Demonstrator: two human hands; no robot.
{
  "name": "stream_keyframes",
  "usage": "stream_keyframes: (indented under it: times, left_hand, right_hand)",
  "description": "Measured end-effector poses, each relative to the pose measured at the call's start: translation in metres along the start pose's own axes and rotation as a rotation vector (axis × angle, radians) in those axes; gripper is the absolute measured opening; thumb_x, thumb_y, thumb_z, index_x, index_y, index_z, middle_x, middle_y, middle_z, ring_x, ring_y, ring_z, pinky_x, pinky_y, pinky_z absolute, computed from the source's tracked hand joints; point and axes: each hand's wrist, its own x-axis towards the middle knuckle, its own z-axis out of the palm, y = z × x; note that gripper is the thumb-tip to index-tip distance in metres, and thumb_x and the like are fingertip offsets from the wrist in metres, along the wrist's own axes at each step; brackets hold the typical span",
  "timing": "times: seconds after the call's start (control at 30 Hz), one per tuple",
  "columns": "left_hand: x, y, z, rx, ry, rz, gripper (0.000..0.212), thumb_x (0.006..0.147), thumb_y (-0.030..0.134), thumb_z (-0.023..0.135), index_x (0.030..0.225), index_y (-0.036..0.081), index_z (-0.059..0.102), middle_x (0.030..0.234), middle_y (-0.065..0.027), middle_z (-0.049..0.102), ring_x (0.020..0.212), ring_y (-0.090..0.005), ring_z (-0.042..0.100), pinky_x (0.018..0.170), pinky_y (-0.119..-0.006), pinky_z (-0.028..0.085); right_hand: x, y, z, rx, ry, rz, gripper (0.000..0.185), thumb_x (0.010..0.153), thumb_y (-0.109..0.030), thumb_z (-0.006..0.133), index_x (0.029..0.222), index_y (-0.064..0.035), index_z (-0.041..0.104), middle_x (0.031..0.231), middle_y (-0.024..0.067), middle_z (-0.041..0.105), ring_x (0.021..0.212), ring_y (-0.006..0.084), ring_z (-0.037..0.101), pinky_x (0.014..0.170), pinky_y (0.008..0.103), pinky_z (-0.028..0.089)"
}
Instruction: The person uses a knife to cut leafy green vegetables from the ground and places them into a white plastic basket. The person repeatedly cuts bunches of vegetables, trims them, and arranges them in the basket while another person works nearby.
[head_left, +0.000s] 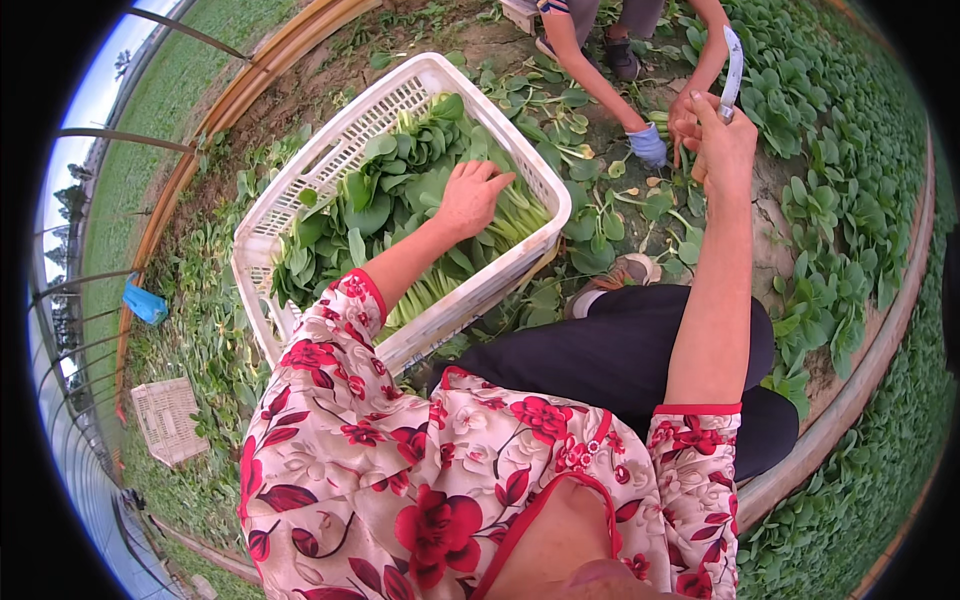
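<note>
My left hand (474, 196) lies palm down on leafy greens (427, 187), its thumb apart from the fingers. They look like bok choy, bundled in rows with leaves towards the left and pale stalks towards the right and front. A white slatted plastic crate (480, 339) holds them, tilted across the ground before me. In my right hand (724, 146) is a knife with a curved blade (733, 71), raised tip up at the right. My fingers cover most of its handle.
Opposite me, a co-worker's gloved hand (647, 145) and bare hand (681, 124) are low among cut plants. Growing greens (825, 225) line the right side. Another crate (170, 420) and a blue plastic bag (145, 301) lie left, near curved greenhouse ribs (127, 136).
</note>
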Motion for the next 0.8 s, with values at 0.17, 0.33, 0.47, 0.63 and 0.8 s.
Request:
stream_keyframes:
  times: [0.17,0.33,0.47,0.63,0.8]
  left_hand:
    - [0.026,0.000,-0.009,0.310,-0.080,-0.004,0.034,0.067,0.004,0.061,0.097,0.017,0.071,0.088,-0.0047,0.052,0.091,-0.0222,0.050,0.077,-0.034,0.037]
    - [0.027,0.022,-0.041,0.094,0.236,0.192,0.024,0.071,0.010,0.061,0.092,0.016,0.072,0.093,-0.0047,0.053,0.094,-0.0241,0.050,0.083,-0.037,0.039]
    - [-0.014,0.030,-0.002,0.241,-0.081,0.274,0.046,0.076,0.022,0.061,0.122,0.017,0.058,0.134,-0.0126,0.045,0.132,-0.0303,0.033,0.110,-0.047,0.024]
    - [-0.022,-0.006,0.033,0.099,-0.148,0.224,0.064,0.087,0.044,0.055,0.143,0.019,0.035,0.149,-0.0167,0.028,0.139,-0.0353,0.021,0.114,-0.051,0.016]
    - [-0.015,-0.044,0.077,-0.090,-0.204,0.307,0.067,0.085,0.047,0.057,0.141,0.017,0.035,0.148,-0.0184,0.022,0.138,-0.0415,0.019,0.110,-0.058,0.018]
  right_hand:
    - [0.002,0.000,0.004,-0.017,-0.026,-0.009,0.025,0.084,-0.020,0.068,0.097,0.0012,0.064,0.084,0.0081,0.068,0.067,0.0151,0.067,0.053,0.0258,0.048]
    - [0.003,-0.002,0.003,-0.081,-0.019,-0.066,0.026,0.084,-0.020,0.068,0.098,0.0015,0.064,0.083,0.0077,0.068,0.068,0.0142,0.067,0.055,0.0246,0.049]
    - [-0.001,0.000,0.004,-0.108,-0.017,-0.006,0.026,0.084,-0.021,0.068,0.099,0.0003,0.065,0.084,0.0072,0.068,0.068,0.0141,0.067,0.057,0.0248,0.050]
    - [-0.007,-0.003,0.008,-0.118,-0.037,0.001,0.024,0.085,-0.019,0.066,0.099,0.0006,0.064,0.086,0.0078,0.067,0.066,0.0135,0.066,0.054,0.0231,0.048]
    - [-0.013,-0.013,0.019,-0.067,-0.084,-0.003,0.025,0.087,-0.019,0.065,0.101,0.0013,0.062,0.087,0.0086,0.068,0.065,0.0130,0.066,0.053,0.0227,0.047]
